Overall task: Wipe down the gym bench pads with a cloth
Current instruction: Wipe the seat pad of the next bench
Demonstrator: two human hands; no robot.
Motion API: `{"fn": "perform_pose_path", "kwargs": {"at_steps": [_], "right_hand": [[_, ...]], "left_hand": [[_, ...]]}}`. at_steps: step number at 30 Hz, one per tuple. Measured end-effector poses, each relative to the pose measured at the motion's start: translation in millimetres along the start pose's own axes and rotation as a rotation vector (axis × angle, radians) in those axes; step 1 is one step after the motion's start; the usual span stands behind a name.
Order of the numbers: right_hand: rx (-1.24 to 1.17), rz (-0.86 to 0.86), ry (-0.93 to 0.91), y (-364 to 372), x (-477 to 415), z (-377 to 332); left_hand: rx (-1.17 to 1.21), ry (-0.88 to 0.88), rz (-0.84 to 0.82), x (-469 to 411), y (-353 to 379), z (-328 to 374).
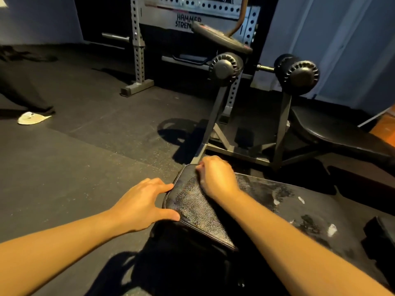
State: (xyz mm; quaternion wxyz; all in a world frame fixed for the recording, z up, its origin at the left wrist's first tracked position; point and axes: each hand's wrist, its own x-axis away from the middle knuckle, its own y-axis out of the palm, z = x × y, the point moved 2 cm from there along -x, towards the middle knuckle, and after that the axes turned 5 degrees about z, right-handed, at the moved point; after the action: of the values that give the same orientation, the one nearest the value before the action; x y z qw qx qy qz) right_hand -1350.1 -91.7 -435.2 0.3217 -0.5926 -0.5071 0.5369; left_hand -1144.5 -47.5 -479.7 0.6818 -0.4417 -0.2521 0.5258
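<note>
The black bench pad (196, 208) lies in front of me, its leather cracked and worn, with white scuffs toward the right. My left hand (143, 201) rests against the pad's left edge, fingers straight and thumb on the near side. My right hand (215, 176) sits on the pad's far end with its fingers curled into a fist. No cloth shows in either hand, and whatever the fist may enclose is hidden.
The bench's foot rollers (225, 68) stand on a steel frame (235, 152) just beyond the pad. A second bench pad (333, 133) lies at the right. A grey power rack (137, 52) stands behind. A person's leg and white shoe (32, 118) are at the far left on the rubber floor.
</note>
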Motion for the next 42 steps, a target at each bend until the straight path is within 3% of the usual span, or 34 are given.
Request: {"fn": "perform_pose_path", "kwargs": {"at_steps": [2,5,9,12,16,19,23,26,28,31,34,39,42], "right_hand": [[-0.07,-0.09,-0.207,3.0,30.0,-40.1],[-0.113,-0.168,-0.438,-8.5,54.3,-27.9],[0.087,-0.055,-0.173,-2.0,-7.4,22.5],[0.048,0.022,-0.047,11.5,-33.3,-2.3],[-0.052,-0.106,-0.235,11.9,23.9,-55.7],[-0.109,-0.125,-0.336,-13.0,75.4,-20.0],[0.141,-0.044,0.049,-34.5,49.8,93.7],[0.234,0.088,0.216,-29.3,24.9,97.3],[0.156,0.065,0.191,-11.3,16.1,45.1],[0.003,-0.055,-0.035,-1.3,41.6,-36.3],[-0.044,-0.114,-0.224,-23.5,93.7,-19.7],[0.263,-0.03,0.18,-53.8,77.0,127.7],[0.23,0.081,0.212,-43.8,49.3,106.4]], "left_hand": [[0.007,-0.002,0.025,2.4,1.1,1.3],[0.04,-0.008,0.067,6.9,3.0,0.4],[0.072,-0.012,0.109,8.0,5.3,-1.7],[0.053,-0.016,0.09,5.8,2.0,-0.5],[0.024,-0.057,0.064,9.1,-2.9,5.4],[0.049,-0.067,0.06,13.2,-5.7,11.5],[0.022,-0.076,0.078,14.7,-7.3,18.0],[-0.009,-0.08,0.06,15.2,-8.0,22.4],[-0.037,-0.067,0.041,13.9,-8.8,23.0],[-0.09,-0.066,-0.02,12.2,-11.6,22.4],[-0.138,-0.043,-0.066,9.5,-12.2,24.9],[-0.185,0.0,0.037,8.1,-2.2,25.6],[-0.201,0.015,0.079,5.7,0.7,21.4]]}}
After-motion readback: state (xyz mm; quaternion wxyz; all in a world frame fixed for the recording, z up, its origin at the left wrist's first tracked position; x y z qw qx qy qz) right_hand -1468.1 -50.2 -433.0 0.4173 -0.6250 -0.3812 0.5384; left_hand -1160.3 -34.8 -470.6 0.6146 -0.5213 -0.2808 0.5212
